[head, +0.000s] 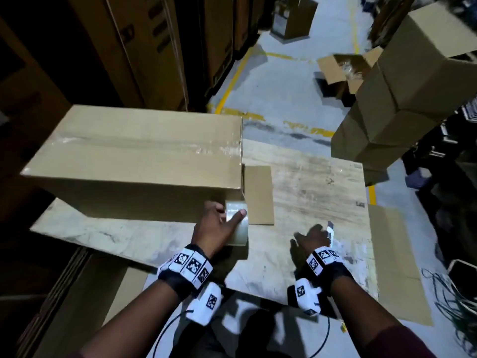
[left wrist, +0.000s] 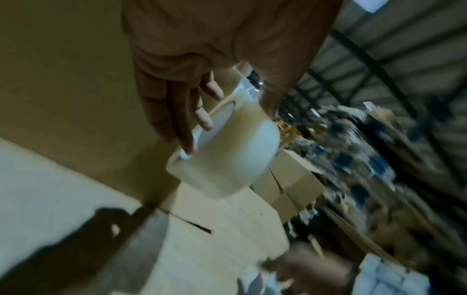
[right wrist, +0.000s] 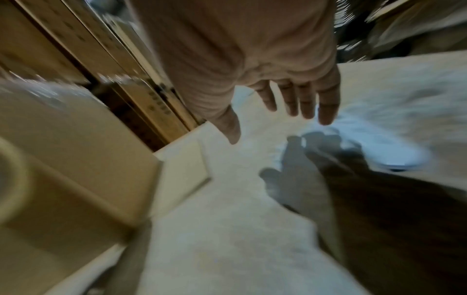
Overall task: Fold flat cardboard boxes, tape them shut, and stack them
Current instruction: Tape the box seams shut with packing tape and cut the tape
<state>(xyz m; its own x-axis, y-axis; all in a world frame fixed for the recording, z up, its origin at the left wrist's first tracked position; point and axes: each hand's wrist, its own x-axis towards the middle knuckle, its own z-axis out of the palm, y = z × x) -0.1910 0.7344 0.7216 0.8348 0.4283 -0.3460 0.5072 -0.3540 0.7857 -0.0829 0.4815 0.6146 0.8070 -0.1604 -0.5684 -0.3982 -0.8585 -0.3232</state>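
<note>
A folded cardboard box [head: 136,156] stands on the pale worktop [head: 309,192], clear tape running along its top seam. One bottom flap [head: 259,195] lies flat at its right end. My left hand [head: 219,223] grips a roll of clear tape [head: 237,223] just in front of the box's near right corner; in the left wrist view the tape roll [left wrist: 227,151] sits between thumb and fingers. My right hand [head: 313,235] hovers open over the worktop, fingers spread [right wrist: 300,99], just above a white box cutter [head: 331,232], seen blurred as a white cutter [right wrist: 389,149].
A leaning stack of taped boxes [head: 402,94] rises at the right. An open box [head: 343,71] sits on the floor behind it. Flat cardboard sheets [head: 395,259] lie under the worktop's right side. Tall cartons [head: 144,47] stand at the back left. Cables [head: 456,301] lie at the lower right.
</note>
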